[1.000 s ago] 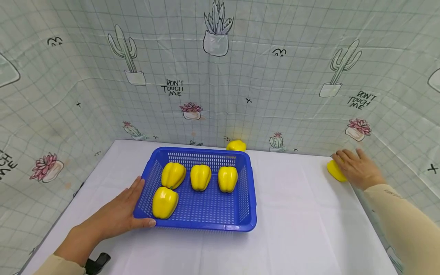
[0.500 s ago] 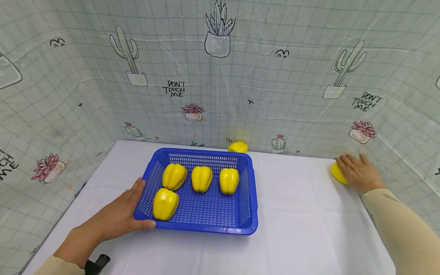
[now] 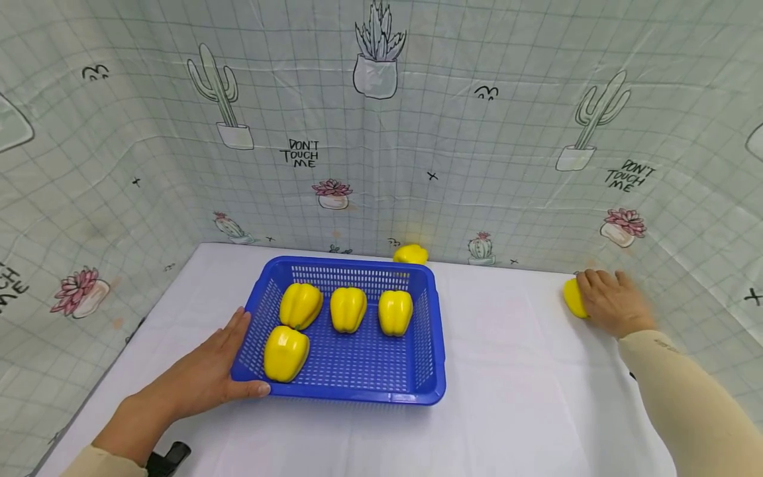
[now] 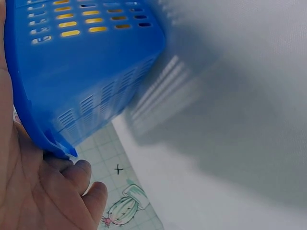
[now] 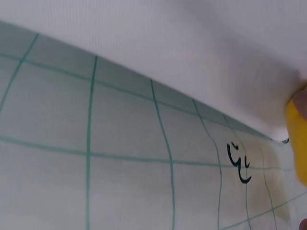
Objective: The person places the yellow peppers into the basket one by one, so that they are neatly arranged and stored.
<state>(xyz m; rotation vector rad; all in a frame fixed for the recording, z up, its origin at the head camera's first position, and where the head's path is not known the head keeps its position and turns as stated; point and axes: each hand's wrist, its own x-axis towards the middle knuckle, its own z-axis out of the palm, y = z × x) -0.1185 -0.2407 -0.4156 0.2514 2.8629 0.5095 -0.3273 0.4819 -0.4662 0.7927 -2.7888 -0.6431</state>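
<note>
My left hand (image 3: 203, 374) holds a blue plastic basket (image 3: 381, 395) at its near left corner, the thumb over the front rim and the fingers along the left side. In the left wrist view, fingertips (image 4: 96, 196) curl below the rim. Inside the basket sit several yellow bell peppers, among them a front-left one (image 3: 287, 354) and a right one (image 3: 395, 313). At the table's far right corner, my right hand (image 3: 614, 303) grips another yellow bell pepper (image 3: 573, 297), partly covered by the fingers. The right wrist view catches only that pepper's edge (image 5: 298, 143).
One more yellow bell pepper (image 3: 411, 254) lies behind the basket, against the patterned cloth wall (image 3: 507, 165). White cloth covers the table (image 3: 507, 371). The cloth wall rises along the back and both sides. A black object (image 3: 169, 458) shows by the left wrist.
My right hand has shifted slightly left along with the yellow bell pepper in its grip. The left hand, the basket and the peppers in it stay in place.
</note>
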